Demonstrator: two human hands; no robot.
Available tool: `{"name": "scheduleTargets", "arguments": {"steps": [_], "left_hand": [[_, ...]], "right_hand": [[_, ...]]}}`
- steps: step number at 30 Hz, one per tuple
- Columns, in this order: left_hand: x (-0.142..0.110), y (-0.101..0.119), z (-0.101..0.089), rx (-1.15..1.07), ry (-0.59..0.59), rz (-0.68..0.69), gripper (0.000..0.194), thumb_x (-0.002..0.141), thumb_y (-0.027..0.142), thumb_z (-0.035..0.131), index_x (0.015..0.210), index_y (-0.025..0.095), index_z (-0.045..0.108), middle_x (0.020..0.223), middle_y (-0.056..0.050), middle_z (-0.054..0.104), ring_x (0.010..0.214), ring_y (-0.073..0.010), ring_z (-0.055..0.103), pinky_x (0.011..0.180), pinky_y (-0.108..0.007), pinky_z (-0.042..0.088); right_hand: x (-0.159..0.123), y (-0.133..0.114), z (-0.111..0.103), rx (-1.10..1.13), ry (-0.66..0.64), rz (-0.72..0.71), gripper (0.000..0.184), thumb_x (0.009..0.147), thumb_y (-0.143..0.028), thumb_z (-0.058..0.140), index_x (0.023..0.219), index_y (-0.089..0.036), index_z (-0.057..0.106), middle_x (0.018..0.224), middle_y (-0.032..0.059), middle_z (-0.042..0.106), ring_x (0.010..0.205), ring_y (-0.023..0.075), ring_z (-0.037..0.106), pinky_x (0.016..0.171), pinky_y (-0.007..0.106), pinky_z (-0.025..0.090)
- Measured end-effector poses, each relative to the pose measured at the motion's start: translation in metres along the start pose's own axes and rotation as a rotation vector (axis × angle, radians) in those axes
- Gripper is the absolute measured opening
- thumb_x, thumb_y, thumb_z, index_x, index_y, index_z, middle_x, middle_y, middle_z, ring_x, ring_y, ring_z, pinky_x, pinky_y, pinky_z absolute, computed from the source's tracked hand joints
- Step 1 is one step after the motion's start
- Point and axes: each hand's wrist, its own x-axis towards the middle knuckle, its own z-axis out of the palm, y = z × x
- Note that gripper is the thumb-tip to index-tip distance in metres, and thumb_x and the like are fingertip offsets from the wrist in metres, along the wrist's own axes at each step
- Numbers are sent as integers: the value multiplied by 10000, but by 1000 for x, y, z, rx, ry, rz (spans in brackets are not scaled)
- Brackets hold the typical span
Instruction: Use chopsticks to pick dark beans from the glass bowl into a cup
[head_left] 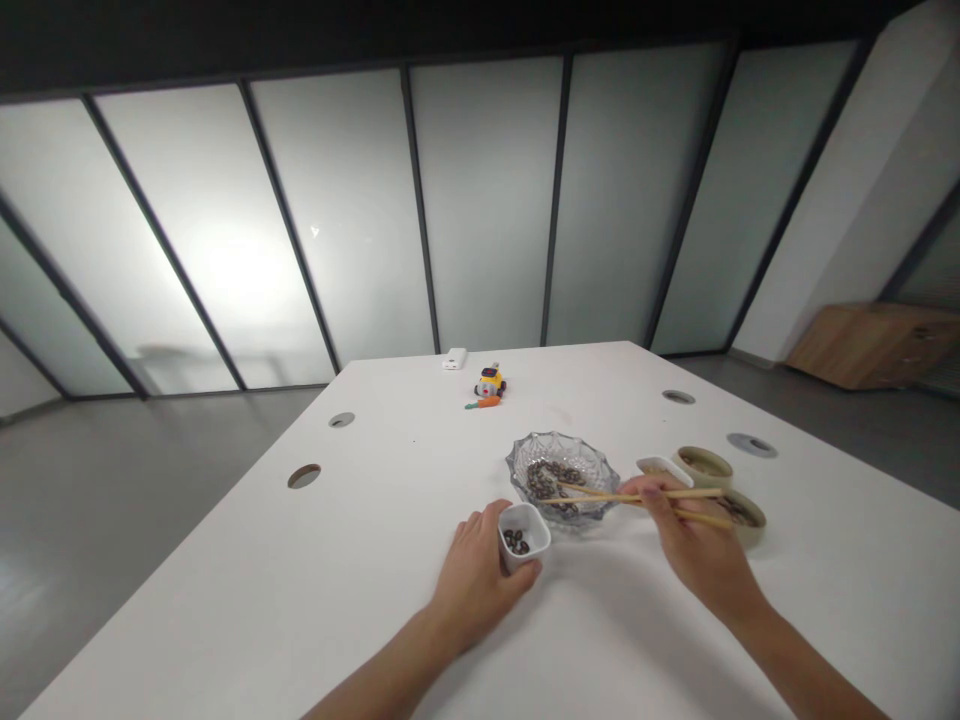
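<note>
My left hand (480,570) is wrapped round a small white cup (534,548) with several dark, striped seed-like pieces (516,541) in its bottom. In my right hand (690,540) is a pair of wooden chopsticks (600,497), whose tips reach over a scalloped glass bowl (600,470). More dark, striped pieces (551,478) lie in that bowl, just beyond the cup. Whether the tips pinch one of them is too small to tell. Behind my right hand a white dish (666,465) is partly hidden.
Right of the glass bowl stand two greenish round containers, a farther one (703,460) and a nearer one (752,528). Toward the back lie a yellow toy car (490,380), an orange-handled screwdriver (487,402) and a white box-like device (454,358). Round holes (304,476) pierce the white table (360,560).
</note>
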Motion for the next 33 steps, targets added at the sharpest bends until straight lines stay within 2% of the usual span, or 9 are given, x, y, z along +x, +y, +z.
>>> {"name": "scheduleTargets", "arguments": {"steps": [4, 11, 15, 18, 27, 33], "left_hand": [[1, -1, 1, 9, -1, 9, 606, 876, 343, 729, 1445, 235, 550, 1376, -101, 695, 1257, -316, 611, 1110, -429, 426], [1, -1, 1, 14, -6, 12, 620, 876, 349, 740, 1450, 232, 537, 1417, -109, 677, 1287, -318, 600, 1138, -439, 417], [0, -1, 1, 13, -5, 10, 597, 874, 339, 740, 1433, 243, 553, 1389, -101, 689, 1268, -316, 607, 1126, -440, 426], [1, -2, 2, 10, 0, 13, 590, 871, 339, 738, 1426, 242, 561, 1364, -96, 697, 1258, -316, 612, 1117, -440, 429], [4, 0, 4, 14, 5, 17, 632, 876, 362, 734, 1461, 229, 535, 1403, -110, 691, 1288, -321, 613, 1133, -443, 424], [2, 1, 2, 16, -6, 13, 623, 874, 357, 734, 1454, 237, 539, 1403, -108, 696, 1279, -320, 619, 1126, -442, 433]], "right_hand": [[-4, -8, 5, 0, -75, -158, 389, 1087, -534, 581, 896, -269, 792, 876, 29, 830, 786, 217, 788, 723, 324, 628], [-8, -16, 7, 2, -29, -306, 255, 1108, -375, 587, 956, -267, 761, 893, 20, 812, 823, 197, 788, 761, 303, 620], [-10, -11, 8, -31, 65, -306, 215, 1100, -341, 602, 973, -263, 757, 917, 25, 816, 841, 208, 784, 795, 326, 615], [-10, -10, 9, -17, 84, -302, 205, 1094, -346, 615, 984, -264, 768, 929, 32, 828, 848, 218, 791, 798, 335, 625], [-14, -23, 15, 110, -88, -268, 177, 1067, -338, 675, 936, -271, 774, 880, 18, 803, 779, 188, 782, 720, 269, 622], [-16, -22, 17, 113, -71, -250, 217, 1079, -351, 652, 922, -264, 775, 884, 30, 797, 795, 193, 778, 736, 278, 615]]}}
